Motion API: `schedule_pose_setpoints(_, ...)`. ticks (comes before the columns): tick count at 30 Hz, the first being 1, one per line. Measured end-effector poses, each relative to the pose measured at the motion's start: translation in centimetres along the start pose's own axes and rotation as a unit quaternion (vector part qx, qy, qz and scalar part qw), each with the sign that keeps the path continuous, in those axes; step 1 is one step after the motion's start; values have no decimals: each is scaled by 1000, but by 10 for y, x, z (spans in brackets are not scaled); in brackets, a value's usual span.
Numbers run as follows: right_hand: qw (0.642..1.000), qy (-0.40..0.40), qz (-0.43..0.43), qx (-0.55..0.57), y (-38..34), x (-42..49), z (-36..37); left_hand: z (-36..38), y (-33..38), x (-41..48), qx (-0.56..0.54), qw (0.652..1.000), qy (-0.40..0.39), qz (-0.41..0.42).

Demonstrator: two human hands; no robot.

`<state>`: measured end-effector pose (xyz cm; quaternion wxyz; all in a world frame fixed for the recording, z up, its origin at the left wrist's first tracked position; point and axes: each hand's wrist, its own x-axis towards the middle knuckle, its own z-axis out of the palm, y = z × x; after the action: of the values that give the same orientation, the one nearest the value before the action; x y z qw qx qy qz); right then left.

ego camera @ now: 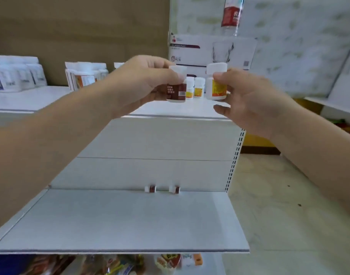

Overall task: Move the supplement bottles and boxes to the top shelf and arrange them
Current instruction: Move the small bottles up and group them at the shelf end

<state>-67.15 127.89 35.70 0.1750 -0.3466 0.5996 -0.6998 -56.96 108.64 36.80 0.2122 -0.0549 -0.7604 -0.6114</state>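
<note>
Up at the top shelf [170,110], from the head camera, both hands are working at once. The left hand [142,82] is curling its fingers round a brown-label bottle [176,90], thumb pressing just under the white cap. The right hand [249,100] is pinching a yellow-label bottle [216,88] by its sides, one lower finger hanging free beneath. Both bottles are hovering upright just over the shelf's front edge, close together; whether they are touching, the blur is not letting me tell.

These are looking like small, stiff plastic bottles, light enough for a one-hand pinch. The smooth labels could be slipping, so gripping round the body below the cap is seeming the safest hold.

Behind them, two yellow bottles [199,86] are standing side by side on the shelf, in front of a box of glasses [212,50]. White pouches [15,76] are lining the shelf to the left. Below, the lower shelf [120,219] is holding two small bottles [150,189] at its back wall, seemingly lying on their sides.

The shelf surface is looking flat, white and smooth, so a narrow bottle set down crooked could be tipping. Pale floor [279,195] is showing on the right.
</note>
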Motion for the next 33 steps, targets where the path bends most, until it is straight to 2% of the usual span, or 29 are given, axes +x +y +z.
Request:
schedule_pose_setpoints(7,983,36,3,-182,-4,114,-26,-24,-12,85,141,989,-21,-44)
schedule_pose_setpoints(12,912,74,38,-401,14,157,-43,-32,-29,130,193,979,-38,-56)
schedule_pose_setpoints(15,912,93,34,-399,30,162,-49,-37,-46,140,203,976,-52,-61)
schedule_pose_setpoints(20,900,137,-21,-412,44,163,-53,-40,-66,141,212,972,-75,-67)
schedule_pose_setpoints(27,874,118,-24,-471,47,162,-51,-46,-74,138,193,976,-75,-64)
schedule_pose_setpoints(30,849,99,3,-519,44,159,-49,-47,-72,137,213,973,-67,-56)
schedule_pose_setpoints(33,800,42,40,-598,35,152,-50,-46,-65,134,242,967,-64,-41)
